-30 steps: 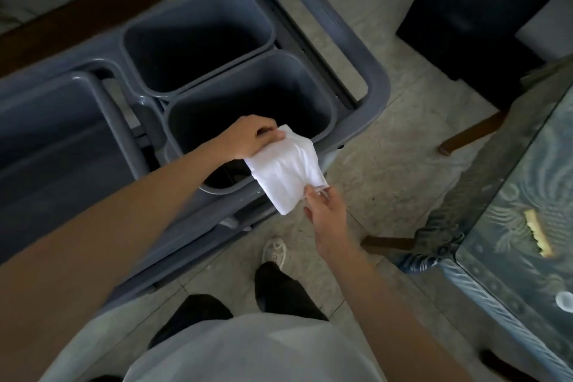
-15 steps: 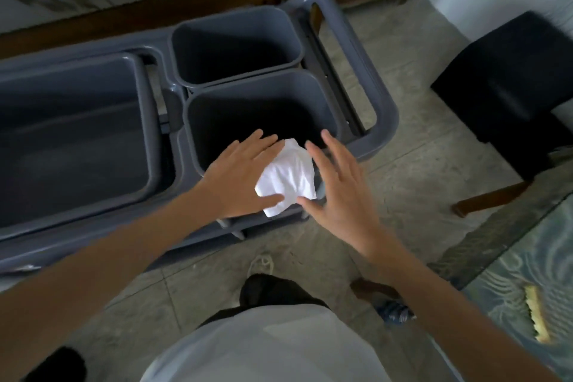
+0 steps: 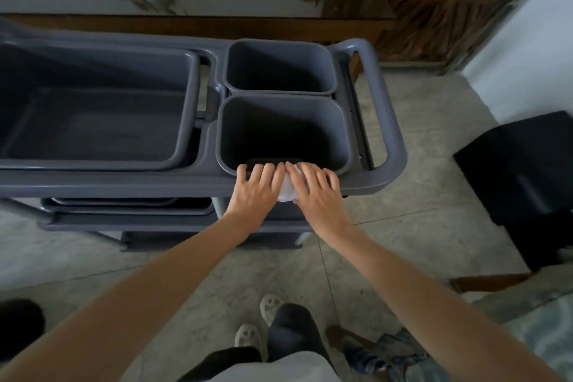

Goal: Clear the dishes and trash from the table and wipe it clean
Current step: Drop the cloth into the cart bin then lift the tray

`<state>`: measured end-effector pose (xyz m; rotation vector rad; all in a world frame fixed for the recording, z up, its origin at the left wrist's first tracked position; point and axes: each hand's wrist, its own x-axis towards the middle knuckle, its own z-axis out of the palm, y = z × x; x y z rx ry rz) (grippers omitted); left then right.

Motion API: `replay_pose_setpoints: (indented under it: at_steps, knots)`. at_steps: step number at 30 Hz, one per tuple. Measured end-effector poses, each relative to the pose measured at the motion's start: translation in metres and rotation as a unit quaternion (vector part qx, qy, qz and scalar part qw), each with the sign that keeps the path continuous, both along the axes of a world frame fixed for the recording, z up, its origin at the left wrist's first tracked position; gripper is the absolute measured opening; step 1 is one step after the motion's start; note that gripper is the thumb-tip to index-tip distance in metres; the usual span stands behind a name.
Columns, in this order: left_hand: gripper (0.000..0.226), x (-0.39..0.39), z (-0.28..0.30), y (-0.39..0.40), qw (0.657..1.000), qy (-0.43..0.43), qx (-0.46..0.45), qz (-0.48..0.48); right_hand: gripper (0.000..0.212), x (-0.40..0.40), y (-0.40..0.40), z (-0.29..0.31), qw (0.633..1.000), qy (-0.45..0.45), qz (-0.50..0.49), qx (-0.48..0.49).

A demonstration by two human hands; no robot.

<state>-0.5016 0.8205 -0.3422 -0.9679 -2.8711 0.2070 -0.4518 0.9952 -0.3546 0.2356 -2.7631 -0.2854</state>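
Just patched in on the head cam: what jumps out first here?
Both hands, left hand and right hand, lie flat with fingers straight, pressing a white cloth between them at the near rim of the grey cart. Just beyond the fingertips gapes the nearer small bin.

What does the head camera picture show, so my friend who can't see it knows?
Two bare hands, the left hand and the right hand, press a crumpled white napkin between them at the near rim of a grey bin on a grey cart. A second small bin and a long tub sit in the cart too.
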Motion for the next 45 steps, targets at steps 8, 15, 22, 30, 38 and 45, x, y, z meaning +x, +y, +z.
replay_pose_setpoints:
  at_steps: [8, 15, 22, 30, 38, 45]
  knots:
    - [0.096, 0.001, -0.005, 0.004, 0.999, -0.032, 0.0, 0.022, 0.074, -0.002, 0.008, -0.005, 0.998, -0.013, 0.028, -0.055]
    - [0.094, 0.016, 0.001, -0.007, 0.996, -0.022, 0.044, 0.073, 0.092, -0.004, 0.007, 0.004, 0.991, -0.069, 0.084, -0.08]
    - [0.111, 0.048, 0.023, -0.077, 0.972, 0.04, 0.102, 0.208, 0.092, -0.03, -0.044, 0.031, 0.962, -0.085, 0.237, -0.107]
    - [0.103, 0.142, 0.052, -0.212, 0.897, 0.113, 0.115, 0.412, 0.096, -0.029, -0.181, 0.064, 0.894, -0.096, 0.419, -0.124]
    - [0.083, 0.303, 0.077, -0.337, 0.804, 0.144, 0.087, 0.57, 0.1, 0.037, -0.341, 0.087, 0.826, -0.115, 0.534, -0.14]
    - [0.079, 0.442, 0.095, -0.429, 0.705, 0.168, 0.096, 0.683, 0.097, 0.135, -0.486, 0.108, 0.764, -0.146, 0.607, -0.164]
